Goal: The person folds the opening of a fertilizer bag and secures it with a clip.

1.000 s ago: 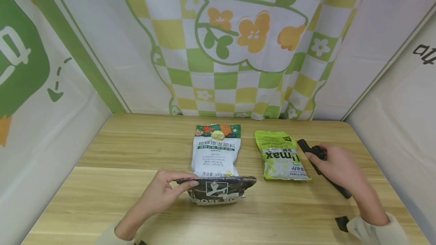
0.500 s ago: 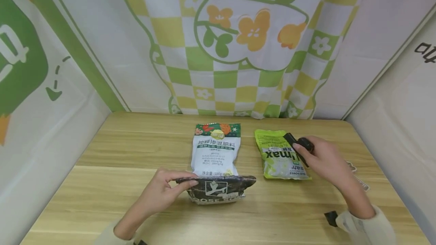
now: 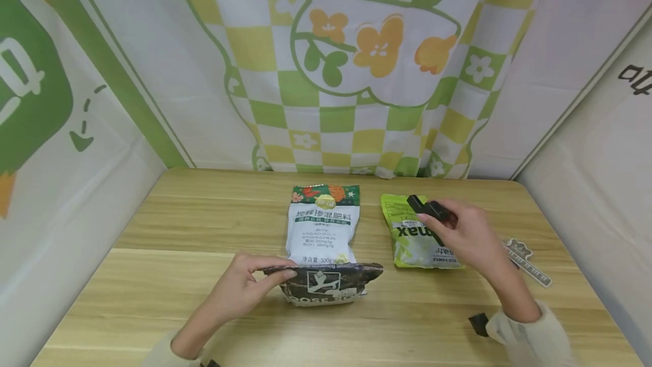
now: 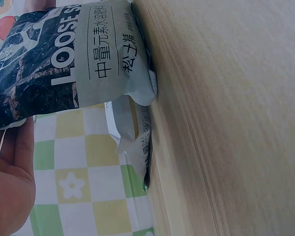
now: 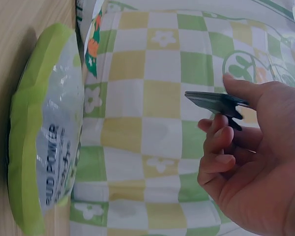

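My left hand (image 3: 238,287) pinches the top edge of a black-and-grey bag (image 3: 326,290) lettered "LOOSE SO…", which stands on the table. In the left wrist view the bag (image 4: 98,54) shows its grey lower part touching the wood. To the right, my right hand (image 3: 471,237) holds a black strip-like tool (image 3: 425,207) with a raised knob, above a bright green bag (image 3: 415,245). The right wrist view has that tool (image 5: 211,101) between thumb and fingers, apart from the green bag (image 5: 32,128). The hand hides part of it; its exact kind is unclear.
A white fertilizer bag (image 3: 321,228) with a green top lies behind the black bag. A flat, shaped, ruler-like piece (image 3: 530,262) lies to the right, partly behind the right forearm. A patterned curtain (image 3: 336,123) hangs beyond the table's (image 3: 204,225) back edge.
My right hand has lifted the black tool off the right side and carried it left over the green bag, uncovering the flat ruler-like piece. The left hand and its bag stay put.
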The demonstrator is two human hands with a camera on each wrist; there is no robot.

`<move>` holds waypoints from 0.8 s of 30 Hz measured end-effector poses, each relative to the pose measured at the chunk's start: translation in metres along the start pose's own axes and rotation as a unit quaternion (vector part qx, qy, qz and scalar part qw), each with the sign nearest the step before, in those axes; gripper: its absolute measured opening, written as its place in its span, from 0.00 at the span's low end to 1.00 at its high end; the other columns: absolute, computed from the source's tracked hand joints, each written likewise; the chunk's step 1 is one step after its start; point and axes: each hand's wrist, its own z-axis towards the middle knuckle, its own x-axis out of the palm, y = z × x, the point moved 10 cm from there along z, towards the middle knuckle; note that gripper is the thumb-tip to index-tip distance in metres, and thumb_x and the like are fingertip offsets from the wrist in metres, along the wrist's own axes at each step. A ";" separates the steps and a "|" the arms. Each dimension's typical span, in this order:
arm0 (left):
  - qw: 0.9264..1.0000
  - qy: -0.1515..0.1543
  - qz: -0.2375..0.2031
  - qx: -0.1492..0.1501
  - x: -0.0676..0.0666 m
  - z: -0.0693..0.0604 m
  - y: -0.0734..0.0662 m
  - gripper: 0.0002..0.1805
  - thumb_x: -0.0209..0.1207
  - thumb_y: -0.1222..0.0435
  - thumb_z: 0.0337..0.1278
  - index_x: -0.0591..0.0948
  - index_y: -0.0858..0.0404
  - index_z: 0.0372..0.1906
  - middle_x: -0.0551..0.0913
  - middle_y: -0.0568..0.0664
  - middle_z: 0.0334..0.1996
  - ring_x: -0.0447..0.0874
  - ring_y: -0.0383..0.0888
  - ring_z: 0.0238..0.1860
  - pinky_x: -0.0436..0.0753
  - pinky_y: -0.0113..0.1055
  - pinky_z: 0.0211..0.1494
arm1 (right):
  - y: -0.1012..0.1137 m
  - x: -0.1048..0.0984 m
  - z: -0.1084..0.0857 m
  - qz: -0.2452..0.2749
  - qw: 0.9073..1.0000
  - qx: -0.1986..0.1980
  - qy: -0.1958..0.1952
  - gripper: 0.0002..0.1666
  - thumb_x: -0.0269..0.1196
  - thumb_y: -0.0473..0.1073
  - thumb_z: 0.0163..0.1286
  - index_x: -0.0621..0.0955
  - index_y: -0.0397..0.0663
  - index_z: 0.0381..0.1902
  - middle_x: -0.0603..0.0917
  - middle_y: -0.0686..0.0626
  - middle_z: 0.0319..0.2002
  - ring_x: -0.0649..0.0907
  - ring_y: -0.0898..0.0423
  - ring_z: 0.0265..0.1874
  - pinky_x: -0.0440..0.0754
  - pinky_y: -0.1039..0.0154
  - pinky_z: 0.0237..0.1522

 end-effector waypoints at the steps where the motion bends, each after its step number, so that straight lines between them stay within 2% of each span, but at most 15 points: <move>1: 1.000 0.001 0.000 -0.003 0.000 0.000 0.001 0.08 0.70 0.69 0.64 0.93 0.57 0.44 0.95 0.46 0.43 0.92 0.35 0.48 0.89 0.29 0.54 | 0.002 0.000 0.000 0.005 1.000 -0.004 -0.005 0.17 0.69 0.53 0.74 0.87 0.44 0.46 0.76 0.52 0.21 0.71 0.60 0.19 0.69 0.67 0.20; 3: 1.000 0.004 -0.001 -0.006 0.001 0.000 0.001 0.08 0.69 0.68 0.65 0.93 0.57 0.44 0.94 0.46 0.43 0.92 0.35 0.48 0.89 0.29 0.54 | 0.006 0.001 0.000 0.015 1.000 -0.013 -0.014 0.14 0.69 0.52 0.74 0.87 0.47 0.42 0.76 0.52 0.21 0.70 0.61 0.18 0.69 0.67 0.20; 5: 1.000 0.006 -0.002 -0.009 0.001 0.000 0.002 0.08 0.69 0.68 0.65 0.93 0.57 0.45 0.94 0.46 0.43 0.92 0.35 0.49 0.89 0.29 0.53 | 0.010 0.003 0.000 0.030 0.999 -0.017 -0.015 0.14 0.68 0.52 0.76 0.87 0.47 0.42 0.77 0.52 0.22 0.71 0.61 0.19 0.69 0.67 0.22; 11: 1.000 0.007 -0.007 -0.012 0.001 0.000 0.003 0.07 0.69 0.68 0.65 0.93 0.57 0.44 0.95 0.46 0.43 0.92 0.35 0.48 0.89 0.28 0.53 | 0.023 0.012 0.000 0.053 0.998 -0.014 0.012 0.14 0.63 0.52 0.80 0.88 0.49 0.45 0.79 0.51 0.28 0.72 0.59 0.25 0.69 0.66 0.28; 17: 1.000 0.007 -0.006 -0.015 0.001 0.000 0.002 0.07 0.69 0.68 0.65 0.93 0.57 0.45 0.94 0.47 0.43 0.91 0.34 0.48 0.89 0.28 0.49 | 0.043 0.018 0.000 0.048 0.998 -0.031 0.041 0.13 0.65 0.50 0.78 0.88 0.49 0.49 0.80 0.53 0.29 0.72 0.60 0.25 0.69 0.66 0.27; 24: 1.000 0.001 -0.001 -0.016 0.000 -0.002 0.002 0.07 0.69 0.68 0.64 0.93 0.58 0.44 0.94 0.48 0.43 0.91 0.34 0.48 0.89 0.29 0.50 | 0.066 0.022 0.001 0.084 0.993 -0.071 0.050 0.08 0.69 0.50 0.74 0.90 0.55 0.45 0.79 0.55 0.27 0.72 0.61 0.24 0.70 0.67 0.25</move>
